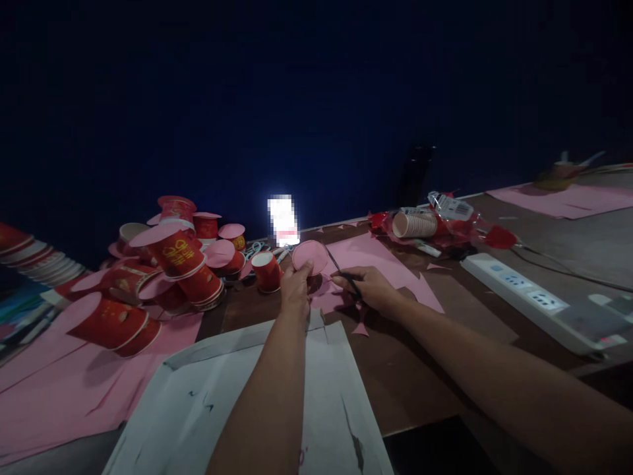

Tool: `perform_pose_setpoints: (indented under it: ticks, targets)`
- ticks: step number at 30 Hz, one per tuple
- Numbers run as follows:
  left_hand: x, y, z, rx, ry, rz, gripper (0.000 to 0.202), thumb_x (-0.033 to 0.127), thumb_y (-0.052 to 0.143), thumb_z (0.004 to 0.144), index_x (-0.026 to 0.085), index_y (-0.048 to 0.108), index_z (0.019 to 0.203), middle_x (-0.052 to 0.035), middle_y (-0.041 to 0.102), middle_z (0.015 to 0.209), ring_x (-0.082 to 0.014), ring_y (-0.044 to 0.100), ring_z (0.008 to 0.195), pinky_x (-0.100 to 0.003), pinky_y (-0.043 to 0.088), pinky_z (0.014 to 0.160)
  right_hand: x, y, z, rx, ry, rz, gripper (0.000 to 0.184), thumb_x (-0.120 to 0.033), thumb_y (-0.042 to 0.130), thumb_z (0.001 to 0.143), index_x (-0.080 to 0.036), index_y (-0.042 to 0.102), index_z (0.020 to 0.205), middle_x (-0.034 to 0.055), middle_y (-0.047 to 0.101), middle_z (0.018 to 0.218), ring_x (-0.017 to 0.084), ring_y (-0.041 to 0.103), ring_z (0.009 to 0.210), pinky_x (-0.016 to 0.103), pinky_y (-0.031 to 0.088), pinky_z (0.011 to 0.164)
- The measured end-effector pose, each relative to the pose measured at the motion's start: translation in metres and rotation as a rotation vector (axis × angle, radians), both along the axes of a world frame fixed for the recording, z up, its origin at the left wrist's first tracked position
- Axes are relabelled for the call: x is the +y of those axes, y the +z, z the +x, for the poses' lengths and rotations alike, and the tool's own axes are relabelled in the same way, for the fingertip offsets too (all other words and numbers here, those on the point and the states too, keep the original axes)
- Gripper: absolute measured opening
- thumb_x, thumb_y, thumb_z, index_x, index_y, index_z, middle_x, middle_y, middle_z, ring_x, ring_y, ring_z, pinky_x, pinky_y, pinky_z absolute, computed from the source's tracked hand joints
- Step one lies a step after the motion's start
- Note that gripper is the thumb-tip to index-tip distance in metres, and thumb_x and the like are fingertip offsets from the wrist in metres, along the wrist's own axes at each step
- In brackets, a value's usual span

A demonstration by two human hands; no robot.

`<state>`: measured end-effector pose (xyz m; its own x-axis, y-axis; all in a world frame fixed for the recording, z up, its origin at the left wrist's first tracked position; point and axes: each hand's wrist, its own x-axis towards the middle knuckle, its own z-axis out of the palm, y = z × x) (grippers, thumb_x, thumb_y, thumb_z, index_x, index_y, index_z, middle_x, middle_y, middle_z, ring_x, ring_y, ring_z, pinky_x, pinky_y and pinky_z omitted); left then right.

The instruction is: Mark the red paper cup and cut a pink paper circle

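Note:
My left hand point(295, 285) is closed on a round pink paper disc point(310, 254), with its thumb on the near face. Whether a cup is behind the disc I cannot tell. In my right hand point(368, 287) is a pair of scissors point(346, 276), its dark blades pointing up and left beside the disc's right edge. Just left of my left hand stands a red paper cup point(268, 274). Beneath the scissors lie a pink paper sheet point(395, 267) and a small pink scrap point(361, 329).
Several red cups point(190, 270) with pink discs are heaped at left over pink sheets point(64, 389). A lit, blurred screen point(284, 221) stands at the back. At right are wrapped cups point(418, 225) and a white power strip point(519, 300). A white board point(198, 396) lies under my left arm.

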<state>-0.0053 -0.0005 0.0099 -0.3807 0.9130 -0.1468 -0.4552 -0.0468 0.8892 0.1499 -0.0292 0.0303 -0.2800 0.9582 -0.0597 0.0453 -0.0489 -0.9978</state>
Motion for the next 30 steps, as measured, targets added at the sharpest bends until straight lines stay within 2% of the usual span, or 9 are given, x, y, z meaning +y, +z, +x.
perform_pose_setpoints:
  ticks: [7,15,18,23,27,30]
  targets:
    - [-0.0006,0.0008,0.0003,0.012,0.02,0.008,0.039,0.027,0.078,0.05,0.015,0.065,0.084,0.0013,0.06,0.066,-0.0066,0.051,0.048,-0.019,0.042,0.047,-0.0011,0.0023,-0.0005,0.021,-0.005,-0.018,0.051,-0.05,0.078,0.062,-0.011,0.071,0.094,-0.0021,0.057,0.058,0.006,0.047,0.048,0.021,0.048,0.042]
    - [-0.0007,-0.0004,-0.0008,0.021,0.011,0.004,0.045,0.029,0.079,0.051,0.015,0.064,0.091,0.0032,0.058,0.062,-0.005,0.047,0.043,-0.018,0.04,0.044,-0.0005,-0.0001,-0.0012,0.089,0.016,-0.062,0.051,-0.048,0.08,0.062,-0.012,0.07,0.097,-0.0025,0.057,0.058,0.008,0.051,0.051,0.03,0.06,0.053]
    - [-0.0007,0.0004,-0.0005,-0.02,-0.002,-0.002,0.046,0.028,0.079,0.051,0.016,0.063,0.093,0.0028,0.059,0.065,-0.0064,0.049,0.044,-0.02,0.042,0.045,0.001,-0.0005,-0.0003,0.06,-0.028,-0.041,0.05,-0.049,0.078,0.063,-0.012,0.07,0.096,-0.0036,0.054,0.055,0.006,0.048,0.047,0.025,0.057,0.048]
    - [0.0001,0.0036,0.0,-0.182,0.017,0.007,0.044,0.019,0.079,0.049,0.017,0.059,0.088,0.0022,0.06,0.07,-0.0077,0.054,0.052,-0.019,0.043,0.048,0.0066,-0.004,0.0026,-0.055,-0.13,0.016,0.05,-0.05,0.076,0.066,-0.012,0.07,0.098,-0.0015,0.057,0.057,0.006,0.046,0.045,0.014,0.04,0.033]
    - [0.0029,0.0023,-0.0022,-0.219,0.013,0.007,0.039,0.017,0.08,0.049,0.017,0.058,0.082,0.0049,0.056,0.066,-0.0049,0.049,0.05,-0.015,0.037,0.044,0.007,-0.0053,0.0018,-0.051,-0.108,0.01,0.046,-0.048,0.075,0.068,-0.012,0.071,0.097,-0.0009,0.057,0.056,0.007,0.049,0.047,0.015,0.04,0.034]
    - [0.0053,-0.0006,-0.0046,-0.237,0.003,-0.004,0.037,0.017,0.079,0.051,0.018,0.059,0.082,0.0044,0.056,0.066,-0.0056,0.051,0.052,-0.015,0.036,0.045,0.0046,-0.0035,-0.0004,-0.042,-0.071,-0.005,0.044,-0.047,0.074,0.069,-0.012,0.071,0.096,-0.0014,0.057,0.055,0.006,0.048,0.045,0.015,0.04,0.033]
